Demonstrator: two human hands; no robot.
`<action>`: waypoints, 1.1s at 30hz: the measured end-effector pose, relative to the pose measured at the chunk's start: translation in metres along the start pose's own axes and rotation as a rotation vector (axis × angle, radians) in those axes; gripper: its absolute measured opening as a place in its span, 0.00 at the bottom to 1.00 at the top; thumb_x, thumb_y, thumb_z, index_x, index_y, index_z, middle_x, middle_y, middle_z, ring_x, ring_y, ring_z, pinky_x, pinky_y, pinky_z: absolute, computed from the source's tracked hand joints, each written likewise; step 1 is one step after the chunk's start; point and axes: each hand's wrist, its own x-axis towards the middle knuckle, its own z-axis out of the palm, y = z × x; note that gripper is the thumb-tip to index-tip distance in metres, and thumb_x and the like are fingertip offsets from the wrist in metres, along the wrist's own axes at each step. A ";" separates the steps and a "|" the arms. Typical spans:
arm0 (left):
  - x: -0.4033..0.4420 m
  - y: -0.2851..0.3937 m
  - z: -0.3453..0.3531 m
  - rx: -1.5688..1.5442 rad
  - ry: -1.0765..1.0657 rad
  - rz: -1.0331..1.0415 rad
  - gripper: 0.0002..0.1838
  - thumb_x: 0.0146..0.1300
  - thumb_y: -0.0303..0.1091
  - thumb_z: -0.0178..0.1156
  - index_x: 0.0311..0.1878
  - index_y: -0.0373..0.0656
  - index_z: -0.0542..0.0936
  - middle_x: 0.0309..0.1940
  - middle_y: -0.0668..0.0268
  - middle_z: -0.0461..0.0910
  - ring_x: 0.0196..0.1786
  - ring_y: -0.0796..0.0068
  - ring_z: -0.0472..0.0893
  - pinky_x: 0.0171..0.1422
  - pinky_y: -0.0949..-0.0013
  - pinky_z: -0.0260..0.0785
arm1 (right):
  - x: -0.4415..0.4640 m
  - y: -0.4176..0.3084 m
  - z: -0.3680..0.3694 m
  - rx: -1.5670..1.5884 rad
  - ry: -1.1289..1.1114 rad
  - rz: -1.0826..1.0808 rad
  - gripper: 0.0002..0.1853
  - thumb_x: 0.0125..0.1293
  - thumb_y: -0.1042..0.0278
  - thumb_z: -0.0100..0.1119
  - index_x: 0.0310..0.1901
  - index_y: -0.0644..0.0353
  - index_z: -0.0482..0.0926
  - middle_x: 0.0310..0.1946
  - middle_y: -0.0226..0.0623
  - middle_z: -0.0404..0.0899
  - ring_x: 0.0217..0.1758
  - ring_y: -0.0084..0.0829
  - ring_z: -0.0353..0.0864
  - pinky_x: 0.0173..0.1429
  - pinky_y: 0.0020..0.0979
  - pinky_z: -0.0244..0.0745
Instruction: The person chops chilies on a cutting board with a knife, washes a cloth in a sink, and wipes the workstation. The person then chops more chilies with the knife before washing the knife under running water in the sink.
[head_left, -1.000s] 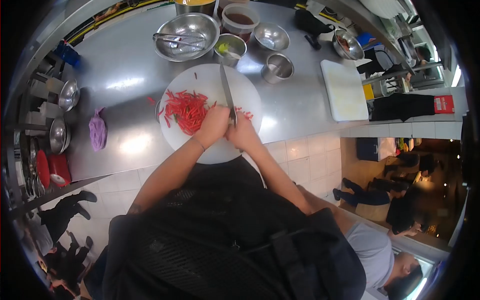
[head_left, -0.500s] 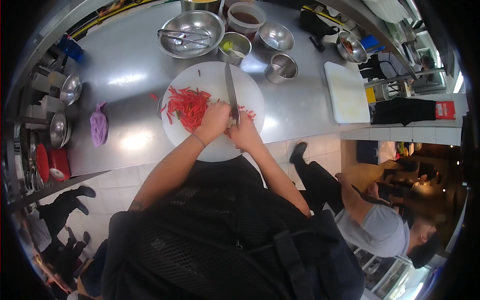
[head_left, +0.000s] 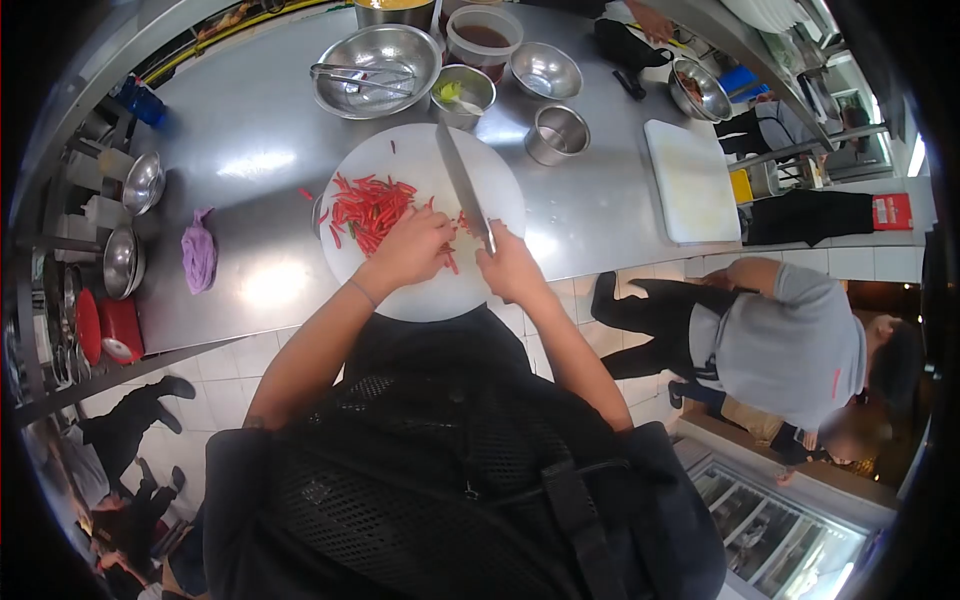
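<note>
A round white cutting board lies on the steel table, with a pile of red chilies on its left half. My right hand is closed around the handle of a large kitchen knife, whose blade slants up and left across the board. At the right edge of the pile, my left hand is curled over a few red chilies, whose ends stick out around its fingers. Small cut chili pieces are beside the blade, partly hidden by it.
Behind the board stand a steel bowl with tongs across it, a tub of dark liquid and several smaller metal containers. A white rectangular board is at right, a purple cloth at left. A person in grey stands at right.
My left hand has shifted left toward the chili pile, and my right hand has moved right, tilting the knife. The person in grey has turned and moved; another person's hand appears at the top.
</note>
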 end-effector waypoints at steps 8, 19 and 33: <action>-0.005 -0.008 0.018 0.168 0.051 -0.069 0.08 0.57 0.28 0.63 0.41 0.43 0.83 0.42 0.64 0.78 0.53 0.63 0.76 0.57 0.59 0.64 | -0.010 0.017 0.015 0.084 0.010 0.018 0.22 0.64 0.69 0.59 0.57 0.67 0.71 0.35 0.64 0.82 0.43 0.63 0.83 0.50 0.56 0.76; 0.011 0.008 0.025 0.183 0.002 0.014 0.07 0.60 0.30 0.62 0.41 0.43 0.83 0.42 0.63 0.78 0.52 0.63 0.77 0.56 0.59 0.67 | -0.014 0.010 0.003 -0.023 -0.044 0.017 0.19 0.64 0.68 0.59 0.55 0.65 0.71 0.35 0.64 0.82 0.43 0.64 0.82 0.50 0.56 0.76; 0.012 0.026 0.042 0.190 0.078 0.042 0.09 0.59 0.28 0.59 0.42 0.40 0.82 0.41 0.61 0.77 0.50 0.61 0.78 0.57 0.59 0.70 | -0.004 0.026 -0.004 -0.005 -0.088 0.030 0.32 0.64 0.68 0.55 0.70 0.68 0.64 0.28 0.58 0.81 0.32 0.51 0.84 0.43 0.45 0.78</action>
